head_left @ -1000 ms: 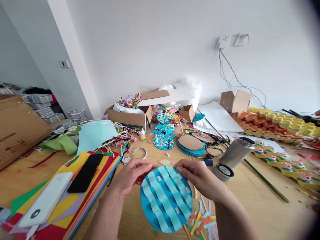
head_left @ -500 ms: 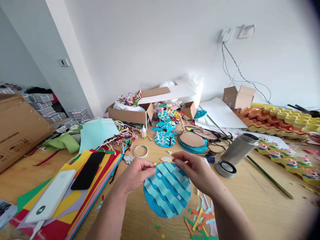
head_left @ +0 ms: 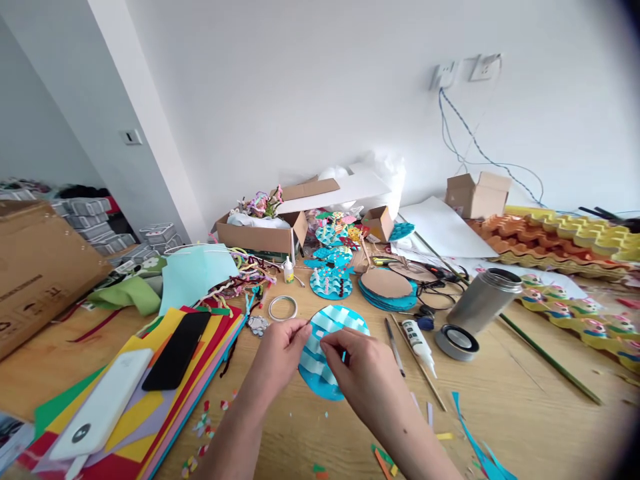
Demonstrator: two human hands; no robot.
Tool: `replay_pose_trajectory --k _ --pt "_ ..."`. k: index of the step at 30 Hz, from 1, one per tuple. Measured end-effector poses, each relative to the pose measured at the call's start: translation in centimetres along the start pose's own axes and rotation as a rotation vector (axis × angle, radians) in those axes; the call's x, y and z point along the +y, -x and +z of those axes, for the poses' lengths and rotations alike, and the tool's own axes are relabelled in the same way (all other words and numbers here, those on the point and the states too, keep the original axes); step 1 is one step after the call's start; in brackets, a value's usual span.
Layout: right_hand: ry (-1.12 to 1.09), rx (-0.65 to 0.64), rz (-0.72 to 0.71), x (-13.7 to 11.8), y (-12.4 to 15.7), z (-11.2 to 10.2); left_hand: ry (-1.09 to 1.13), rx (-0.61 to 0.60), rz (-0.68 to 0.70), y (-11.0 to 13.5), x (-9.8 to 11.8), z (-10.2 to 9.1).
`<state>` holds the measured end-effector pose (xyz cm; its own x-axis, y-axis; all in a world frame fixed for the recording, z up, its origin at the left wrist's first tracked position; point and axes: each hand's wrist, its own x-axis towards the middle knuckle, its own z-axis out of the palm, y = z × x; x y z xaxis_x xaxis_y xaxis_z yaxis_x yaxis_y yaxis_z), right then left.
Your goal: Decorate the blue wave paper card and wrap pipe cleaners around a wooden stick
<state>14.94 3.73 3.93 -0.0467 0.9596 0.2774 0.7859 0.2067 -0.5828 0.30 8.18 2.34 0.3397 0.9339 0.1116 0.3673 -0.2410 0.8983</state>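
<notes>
A round blue disc point(head_left: 317, 381) with wavy light-blue paper strips lies in front of me, partly covered by my hands. Small white squares sit among the strips. My left hand point(head_left: 280, 350) is closed, thumb and finger pinched at the disc's upper left rim. Over the disc's middle, my right hand point(head_left: 363, 367) is closed too, its fingertips pinched close to a white square; whatever is between them is too small to make out. Beyond the disc stand decorated blue tiers point(head_left: 331, 283), and a roll of tape point(head_left: 283, 308) lies to the left.
A white glue bottle point(head_left: 418, 343), a pen point(head_left: 395, 345) and a thin stick lie to the right. Farther right are a metal flask point(head_left: 485, 300) and its lid point(head_left: 457, 343). Coloured sheets point(head_left: 200, 353) carry a phone point(head_left: 176, 350) and a power bank point(head_left: 103, 403). Blue discs point(head_left: 387, 293) are stacked behind.
The disc has moved away from me and is more covered by hands. My right hand has left its upper right rim and come over its middle. The glue bottle and pen now show.
</notes>
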Motion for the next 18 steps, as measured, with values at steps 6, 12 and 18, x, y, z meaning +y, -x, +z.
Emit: replay_pose_trajectory --k 6,12,18 --pt "0.055 0.032 0.057 0.3 -0.1 0.4 -0.127 0.055 0.034 0.2 0.2 0.5" --pt "0.086 0.086 0.059 0.7 -0.2 0.9 -0.211 0.107 0.053 0.6 0.8 1.1" --pt "0.121 0.140 0.031 0.9 -0.3 1.1 -0.255 0.153 0.071 1.0 1.2 1.6"
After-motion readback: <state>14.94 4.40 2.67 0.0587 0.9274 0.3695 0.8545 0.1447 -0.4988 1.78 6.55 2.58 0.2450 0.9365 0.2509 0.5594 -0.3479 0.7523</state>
